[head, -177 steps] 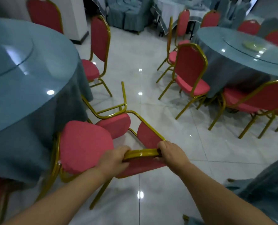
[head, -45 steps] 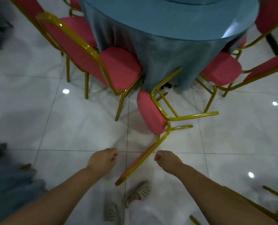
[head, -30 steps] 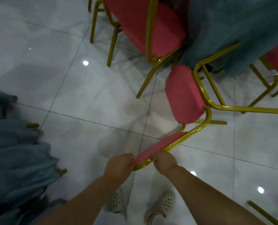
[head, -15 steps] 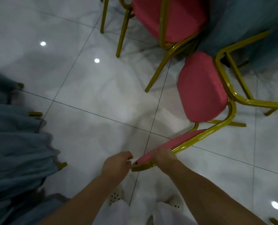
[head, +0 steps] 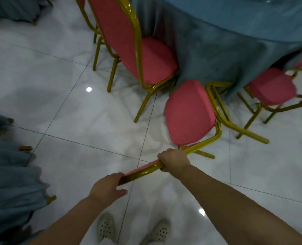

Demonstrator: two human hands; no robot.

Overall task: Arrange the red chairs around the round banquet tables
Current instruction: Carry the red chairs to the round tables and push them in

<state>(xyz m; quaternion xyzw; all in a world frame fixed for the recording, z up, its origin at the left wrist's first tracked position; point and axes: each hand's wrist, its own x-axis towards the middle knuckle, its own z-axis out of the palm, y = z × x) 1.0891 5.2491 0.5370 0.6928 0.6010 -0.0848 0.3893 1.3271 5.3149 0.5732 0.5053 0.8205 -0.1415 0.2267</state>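
Note:
A red chair with a gold frame (head: 189,112) lies tipped back toward me, its seat facing up-left and its front legs under the blue tablecloth of the round table (head: 235,32). My right hand (head: 173,161) grips the gold side rail of its backrest. My left hand (head: 107,188) holds the top end of the same backrest, thumb underneath. An upright red chair (head: 129,41) stands to its left against the table, and another red chair (head: 272,85) sits to the right.
Chairs draped in blue-grey covers (head: 10,174) crowd the left edge, with gold leg tips poking out. The floor is glossy white tile (head: 67,112). My two pale perforated shoes (head: 132,228) stand below my hands.
The chair's backrest has come up off the floor a little. My right hand slid further up the side rail, and my left hand shifted to the backrest's end.

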